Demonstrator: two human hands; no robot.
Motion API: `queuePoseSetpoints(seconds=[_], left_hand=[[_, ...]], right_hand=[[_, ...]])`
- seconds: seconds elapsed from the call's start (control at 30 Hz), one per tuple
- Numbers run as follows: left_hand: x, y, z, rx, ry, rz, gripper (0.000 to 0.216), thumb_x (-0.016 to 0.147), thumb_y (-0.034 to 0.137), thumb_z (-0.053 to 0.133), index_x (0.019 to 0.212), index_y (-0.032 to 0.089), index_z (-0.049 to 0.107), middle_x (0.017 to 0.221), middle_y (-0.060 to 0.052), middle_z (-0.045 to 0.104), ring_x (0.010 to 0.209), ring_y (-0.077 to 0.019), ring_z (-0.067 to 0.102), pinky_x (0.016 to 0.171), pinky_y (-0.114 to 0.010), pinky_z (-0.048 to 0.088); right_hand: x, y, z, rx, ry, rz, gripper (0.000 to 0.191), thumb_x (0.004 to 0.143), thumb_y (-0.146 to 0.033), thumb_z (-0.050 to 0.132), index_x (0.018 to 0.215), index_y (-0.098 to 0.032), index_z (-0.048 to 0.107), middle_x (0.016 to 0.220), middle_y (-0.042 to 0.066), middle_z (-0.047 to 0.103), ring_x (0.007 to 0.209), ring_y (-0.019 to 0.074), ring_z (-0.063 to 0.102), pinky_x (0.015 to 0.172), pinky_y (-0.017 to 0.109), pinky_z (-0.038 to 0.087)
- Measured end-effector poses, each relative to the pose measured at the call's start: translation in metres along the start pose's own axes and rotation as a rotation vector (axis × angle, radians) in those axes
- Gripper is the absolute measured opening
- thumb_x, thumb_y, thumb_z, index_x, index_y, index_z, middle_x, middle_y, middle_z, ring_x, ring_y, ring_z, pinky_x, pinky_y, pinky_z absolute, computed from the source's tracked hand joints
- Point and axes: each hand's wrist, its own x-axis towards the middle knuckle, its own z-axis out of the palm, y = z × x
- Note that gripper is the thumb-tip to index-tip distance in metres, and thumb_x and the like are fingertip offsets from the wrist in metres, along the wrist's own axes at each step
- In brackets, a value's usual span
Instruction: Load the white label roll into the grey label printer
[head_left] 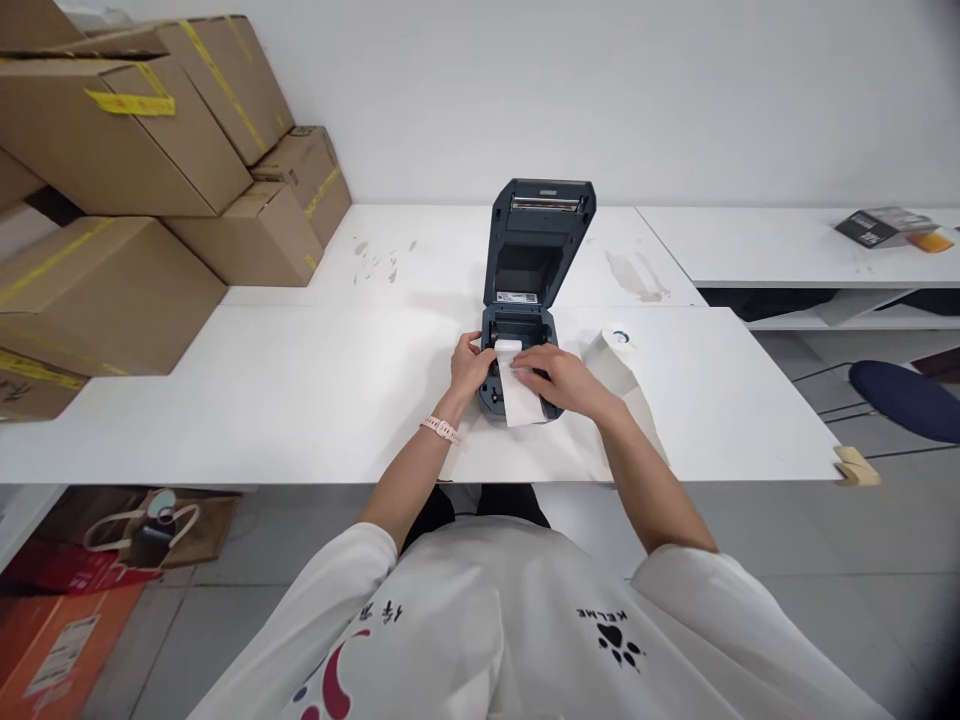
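Note:
A dark label printer point(491, 395) stands on the white table in front of me, its lid point(541, 235) tilted up and back. Inside lies a small white roll of label paper, and its strip point(523, 400) runs out over the printer's front edge. My left hand point(471, 366) holds the printer's left side, thumb over the rim close to the roll. From the right, my right hand point(561, 378) reaches in with fingers stretched and slightly apart, resting on the paper. Its fingertips partly cover the roll.
Right of the printer stands another label roll point(616, 342), its backing strip point(641, 415) trailing towards the table's front edge. Cardboard boxes point(112, 290) are stacked at the left. A black and white box point(881, 227) lies on the far-right table, above a dark blue stool point(904, 400).

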Motion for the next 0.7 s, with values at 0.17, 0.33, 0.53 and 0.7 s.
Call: queuePoseSetpoints(seconds=[0.17, 0.33, 0.53, 0.7], left_hand=[[-0.003, 0.005, 0.002, -0.156, -0.034, -0.008, 0.051, 0.071, 0.018, 0.069, 0.121, 0.018, 0.057, 0.123, -0.011, 0.063, 0.1, -0.0182, 0.062, 0.081, -0.029, 0.05], [-0.004, 0.008, 0.002, -0.231, -0.096, -0.067, 0.054, 0.072, 0.02, 0.072, 0.123, 0.021, 0.054, 0.133, -0.013, 0.061, 0.107, -0.02, 0.064, 0.083, -0.03, 0.052], [-0.004, 0.01, 0.0, -0.229, -0.108, -0.09, 0.066, 0.072, 0.024, 0.079, 0.132, 0.019, 0.053, 0.14, -0.015, 0.059, 0.111, -0.0213, 0.065, 0.086, -0.031, 0.054], [-0.016, 0.01, -0.001, -0.347, -0.205, -0.112, 0.075, 0.079, 0.036, 0.079, 0.147, 0.024, 0.048, 0.147, -0.014, 0.06, 0.12, -0.0249, 0.066, 0.094, -0.035, 0.056]], right_hand=[[-0.04, -0.009, 0.021, 0.073, 0.109, -0.003, 0.035, 0.104, -0.041, 0.05, 0.129, -0.026, 0.069, 0.147, 0.01, 0.064, 0.139, 0.0315, 0.057, 0.115, 0.055, 0.046], [-0.044, -0.014, 0.028, 0.04, 0.125, 0.032, 0.034, 0.104, -0.041, 0.049, 0.131, -0.03, 0.067, 0.15, 0.007, 0.061, 0.142, 0.0307, 0.055, 0.115, 0.056, 0.045], [-0.05, -0.011, 0.028, 0.048, 0.118, 0.029, 0.034, 0.105, -0.04, 0.049, 0.132, -0.029, 0.067, 0.151, 0.006, 0.061, 0.146, 0.0307, 0.051, 0.119, 0.057, 0.04], [-0.057, -0.012, 0.03, 0.111, 0.138, 0.073, 0.034, 0.104, -0.042, 0.051, 0.131, -0.032, 0.068, 0.151, 0.004, 0.061, 0.151, 0.033, 0.044, 0.121, 0.062, 0.035]])
